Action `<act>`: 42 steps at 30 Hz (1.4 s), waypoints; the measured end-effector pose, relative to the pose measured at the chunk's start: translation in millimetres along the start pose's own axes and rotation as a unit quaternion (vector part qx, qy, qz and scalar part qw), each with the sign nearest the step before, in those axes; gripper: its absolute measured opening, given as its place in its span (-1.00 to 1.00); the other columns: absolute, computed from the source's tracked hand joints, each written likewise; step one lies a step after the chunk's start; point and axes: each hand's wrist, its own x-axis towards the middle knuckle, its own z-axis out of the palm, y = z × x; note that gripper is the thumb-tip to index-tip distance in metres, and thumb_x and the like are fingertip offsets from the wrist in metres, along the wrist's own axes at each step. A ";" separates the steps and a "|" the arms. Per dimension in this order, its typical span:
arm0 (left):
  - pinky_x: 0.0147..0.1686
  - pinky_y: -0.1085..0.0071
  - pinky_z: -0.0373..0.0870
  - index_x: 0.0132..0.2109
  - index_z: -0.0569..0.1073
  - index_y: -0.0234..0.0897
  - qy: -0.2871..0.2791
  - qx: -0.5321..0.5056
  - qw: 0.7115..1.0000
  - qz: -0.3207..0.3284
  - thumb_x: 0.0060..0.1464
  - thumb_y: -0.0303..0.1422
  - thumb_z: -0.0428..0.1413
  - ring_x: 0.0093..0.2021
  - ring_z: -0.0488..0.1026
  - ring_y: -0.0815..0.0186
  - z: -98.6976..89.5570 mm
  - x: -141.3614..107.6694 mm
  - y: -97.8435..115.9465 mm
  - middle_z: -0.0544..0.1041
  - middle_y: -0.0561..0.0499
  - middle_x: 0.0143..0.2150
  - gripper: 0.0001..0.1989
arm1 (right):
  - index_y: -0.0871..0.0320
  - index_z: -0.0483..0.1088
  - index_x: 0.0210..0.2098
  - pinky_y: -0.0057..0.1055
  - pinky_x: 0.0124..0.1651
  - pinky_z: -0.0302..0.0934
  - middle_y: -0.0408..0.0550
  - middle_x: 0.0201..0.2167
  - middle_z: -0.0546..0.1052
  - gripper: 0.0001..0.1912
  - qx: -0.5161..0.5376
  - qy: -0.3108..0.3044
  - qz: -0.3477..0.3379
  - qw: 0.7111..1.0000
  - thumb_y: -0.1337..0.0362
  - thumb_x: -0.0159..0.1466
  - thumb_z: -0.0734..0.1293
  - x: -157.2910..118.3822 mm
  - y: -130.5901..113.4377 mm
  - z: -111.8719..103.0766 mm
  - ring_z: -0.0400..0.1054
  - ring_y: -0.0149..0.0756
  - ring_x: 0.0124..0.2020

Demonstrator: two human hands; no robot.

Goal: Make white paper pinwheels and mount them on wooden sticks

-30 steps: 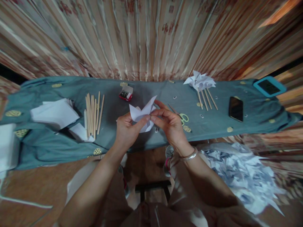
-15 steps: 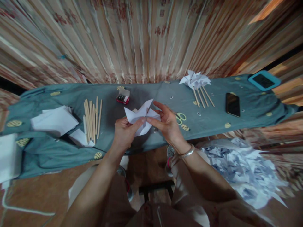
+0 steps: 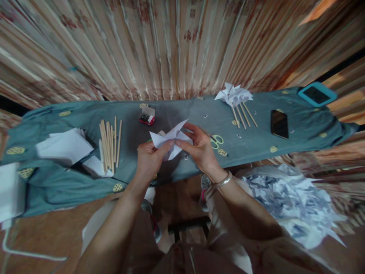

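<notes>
A folded white paper pinwheel [image 3: 173, 139] is held between both hands above the middle of the cloth-covered table. My left hand [image 3: 150, 158] grips its left side, the thumb at the centre. On the right side, my right hand [image 3: 203, 150] pinches it, its thumb also at the centre and its fingers behind the paper. Green-handled scissors [image 3: 217, 142] lie just right of my right hand. A small open red and white box [image 3: 147, 115] with dark little pieces sits behind my left hand. Wooden sticks [image 3: 110, 144] lie to the left.
White paper sheets [image 3: 65, 145] are stacked at the left of the teal cloth [image 3: 171, 173]. Finished pinwheels [image 3: 234, 94] on sticks, a dark phone [image 3: 280, 124] and a blue-framed device [image 3: 318, 94] are on the right. A bag of folded papers [image 3: 293, 201] stands below right.
Both hands keep hold of the pinwheel, which has tilted slightly. The fingers of my right hand have shifted a little behind it, and the scissors' blades show more.
</notes>
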 end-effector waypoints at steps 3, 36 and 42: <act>-0.48 0.46 0.40 -0.43 0.66 -0.26 -0.001 0.005 1.000 0.015 -0.26 -0.14 0.39 -0.53 0.43 0.37 -0.7 1.0 -2.9 0.62 0.02 -0.47 -0.71 | 0.04 0.35 -0.05 -0.25 -0.13 0.46 -0.15 -0.31 0.61 -0.34 0.003 -0.002 -0.001 1.000 0.10 -0.09 0.61 0.2 -0.6 -0.2 0.52 -0.23 -0.27; -0.47 0.49 0.35 -0.49 0.60 -0.25 0.025 0.064 0.992 0.106 -0.16 -0.24 0.32 -0.54 0.38 0.40 1.6 0.0 -3.0 0.51 0.12 -0.58 -0.84 | 0.03 0.37 -0.14 -0.24 -0.12 0.46 -0.15 -0.27 0.62 -0.43 -0.001 -0.001 -0.003 1.000 0.07 -0.06 0.60 0.0 -1.0 -1.9 0.53 -0.26 -0.27; -0.45 0.48 0.37 -0.44 0.63 -0.24 0.026 0.072 0.991 0.109 -0.15 -0.26 0.32 -0.53 0.42 0.39 1.1 0.7 -4.5 0.56 0.11 -0.53 -0.86 | 0.05 0.38 -0.17 -0.25 -0.12 0.47 -0.13 -0.28 0.63 -0.45 0.001 0.004 -0.005 1.000 0.08 -0.07 0.61 1.0 -0.1 -1.7 0.54 -0.25 -0.26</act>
